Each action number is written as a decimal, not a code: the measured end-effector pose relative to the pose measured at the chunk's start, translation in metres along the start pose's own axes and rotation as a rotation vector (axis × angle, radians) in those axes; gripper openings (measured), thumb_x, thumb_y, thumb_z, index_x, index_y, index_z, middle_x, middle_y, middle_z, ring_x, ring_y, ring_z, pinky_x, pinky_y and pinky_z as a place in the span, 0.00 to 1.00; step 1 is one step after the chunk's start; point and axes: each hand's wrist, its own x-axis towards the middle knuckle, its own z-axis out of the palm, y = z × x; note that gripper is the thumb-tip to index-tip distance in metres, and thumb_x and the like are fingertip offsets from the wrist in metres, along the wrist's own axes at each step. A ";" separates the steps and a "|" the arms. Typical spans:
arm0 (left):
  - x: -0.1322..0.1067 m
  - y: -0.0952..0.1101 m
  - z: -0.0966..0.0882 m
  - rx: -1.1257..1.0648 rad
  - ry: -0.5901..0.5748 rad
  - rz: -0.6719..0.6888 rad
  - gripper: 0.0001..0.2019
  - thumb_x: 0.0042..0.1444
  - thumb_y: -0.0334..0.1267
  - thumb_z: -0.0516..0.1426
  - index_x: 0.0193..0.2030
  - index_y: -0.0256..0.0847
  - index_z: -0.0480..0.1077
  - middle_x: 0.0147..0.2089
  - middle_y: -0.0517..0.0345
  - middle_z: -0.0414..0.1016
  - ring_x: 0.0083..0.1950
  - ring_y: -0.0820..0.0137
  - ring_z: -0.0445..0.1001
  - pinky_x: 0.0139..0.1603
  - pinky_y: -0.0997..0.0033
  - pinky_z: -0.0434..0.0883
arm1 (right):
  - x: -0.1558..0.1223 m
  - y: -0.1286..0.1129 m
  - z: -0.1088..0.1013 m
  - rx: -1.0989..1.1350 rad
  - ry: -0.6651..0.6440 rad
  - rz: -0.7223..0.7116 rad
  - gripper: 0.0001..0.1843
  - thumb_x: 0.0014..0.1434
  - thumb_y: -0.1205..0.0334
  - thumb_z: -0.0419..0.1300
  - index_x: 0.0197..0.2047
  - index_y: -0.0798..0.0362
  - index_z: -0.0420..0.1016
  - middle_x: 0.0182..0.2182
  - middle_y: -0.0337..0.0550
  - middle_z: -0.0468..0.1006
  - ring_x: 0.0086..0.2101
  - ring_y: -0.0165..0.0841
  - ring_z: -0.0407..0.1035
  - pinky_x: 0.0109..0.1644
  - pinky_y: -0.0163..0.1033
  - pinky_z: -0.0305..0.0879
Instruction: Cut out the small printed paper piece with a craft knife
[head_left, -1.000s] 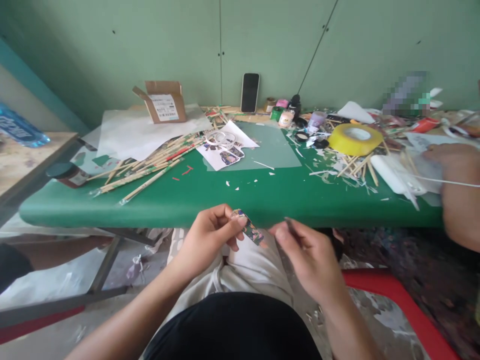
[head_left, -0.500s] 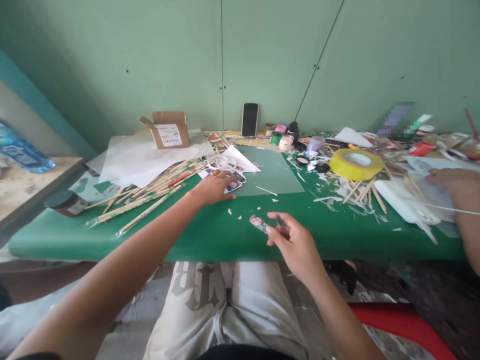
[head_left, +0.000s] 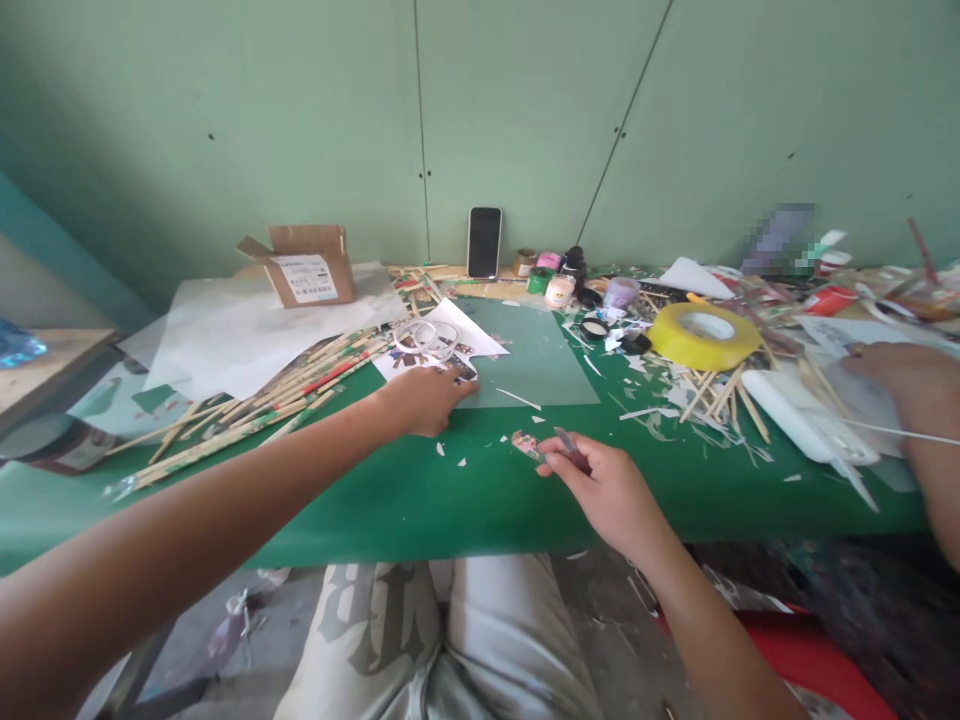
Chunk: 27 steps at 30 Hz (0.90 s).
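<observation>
My left hand (head_left: 429, 398) reaches to the middle of the table, with curled fingers and thumb at the edge of a dark printed paper cutout (head_left: 464, 370). Just beyond the fingers, two thin white rolls of tape (head_left: 426, 338) lie on white printed paper (head_left: 390, 367). Nearer the front edge, my right hand (head_left: 600, 480) pinches a small colourful printed strip (head_left: 525, 443) between thumb and fingers. A thin grey blade-like tool (head_left: 566, 440) also sticks out of that hand; its handle is mostly hidden.
Wooden sticks (head_left: 262, 405) and an open cardboard box (head_left: 311, 275) are at left. A phone (head_left: 484, 243) leans against the wall. Rightward are paint jars (head_left: 559, 292), yellow tape (head_left: 705, 335), paper scraps and a white glue gun (head_left: 810, 415). Another person's hand (head_left: 900, 375) is at far right.
My left hand has gone from lying flat over the printed cutout to curled fingers at its edge. My right hand still holds the strip and tool. The view has shifted right.
</observation>
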 end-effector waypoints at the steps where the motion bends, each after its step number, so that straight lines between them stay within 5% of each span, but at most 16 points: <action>1: 0.001 0.003 0.001 -0.002 0.009 -0.025 0.25 0.63 0.43 0.58 0.65 0.42 0.61 0.62 0.47 0.66 0.56 0.59 0.72 0.55 0.49 0.73 | -0.001 0.001 0.000 -0.017 -0.007 -0.012 0.17 0.60 0.51 0.51 0.40 0.50 0.77 0.31 0.45 0.84 0.34 0.40 0.79 0.39 0.41 0.70; 7: 0.004 -0.007 -0.008 -0.086 0.117 -0.251 0.20 0.65 0.44 0.56 0.61 0.40 0.64 0.56 0.49 0.72 0.51 0.63 0.75 0.52 0.53 0.75 | 0.010 0.002 -0.003 -0.144 -0.054 -0.132 0.13 0.63 0.56 0.53 0.44 0.47 0.77 0.38 0.45 0.84 0.38 0.40 0.79 0.40 0.41 0.70; 12: -0.003 -0.019 -0.019 -0.179 0.209 -0.380 0.20 0.65 0.45 0.55 0.61 0.40 0.64 0.55 0.49 0.72 0.51 0.63 0.75 0.52 0.53 0.75 | 0.084 -0.004 0.003 -0.255 -0.047 -0.183 0.10 0.66 0.63 0.53 0.45 0.51 0.75 0.42 0.45 0.82 0.41 0.35 0.76 0.46 0.41 0.70; 17: -0.006 -0.015 -0.014 -0.237 0.242 -0.394 0.20 0.65 0.45 0.56 0.60 0.40 0.65 0.56 0.49 0.71 0.52 0.63 0.74 0.52 0.53 0.75 | 0.145 -0.011 0.012 -0.414 -0.087 -0.211 0.16 0.66 0.53 0.58 0.51 0.53 0.73 0.48 0.45 0.76 0.44 0.34 0.73 0.49 0.47 0.72; 27: -0.008 -0.012 -0.007 -0.274 0.283 -0.378 0.20 0.65 0.45 0.56 0.59 0.39 0.66 0.55 0.49 0.71 0.51 0.63 0.74 0.51 0.54 0.75 | 0.132 0.015 -0.004 -0.702 0.078 -0.167 0.17 0.66 0.53 0.58 0.54 0.53 0.72 0.50 0.47 0.75 0.46 0.36 0.72 0.49 0.48 0.71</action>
